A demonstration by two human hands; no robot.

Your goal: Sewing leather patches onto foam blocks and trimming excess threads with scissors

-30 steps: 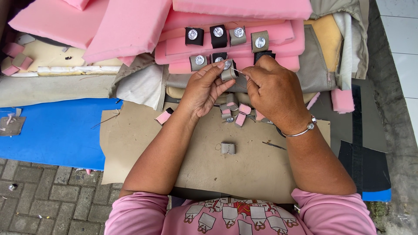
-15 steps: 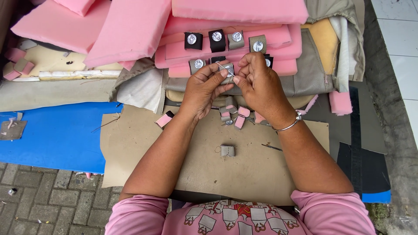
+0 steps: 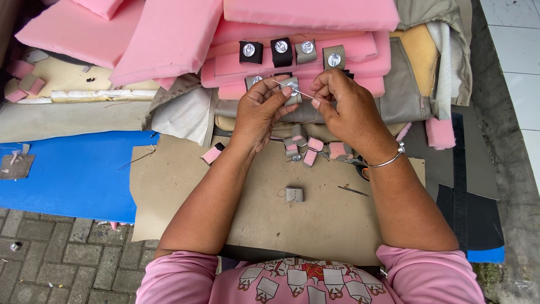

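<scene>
**Needle and small grey piece held at the foam stack, finished pieces lined up beyond**

The left hand (image 3: 260, 115) and right hand (image 3: 346, 110) meet just in front of the pink foam slabs (image 3: 169, 39). Left thumb and forefinger are pinched together on a thin needle (image 3: 292, 89), which slants up to the left. Between the hands sits a small grey fabric piece (image 3: 293, 87) with a shiny round button; which fingers grip it cannot be told. Right fingers are curled together close to the needle's near end, apparently pinching needle or thread; the exact contact is hidden. A faint thread loops down below the hands.

Progress, judged from the layout: four button pieces (image 3: 292, 52), two black and two grey, sit in a row on the far foam, and look done. One more peeks out beside the left hand. Several unsewn pink and grey scraps (image 3: 309, 151) lie near the wrists on the brown cardboard sheet (image 3: 185, 191), with one folded grey bit (image 3: 293, 195) alone nearer the body. So roughly half the batch seems finished, with the loose scraps left.

A blue sheet (image 3: 73, 174) lies to the left, and a silver bracelet (image 3: 388, 160) is on the right wrist.
</scene>
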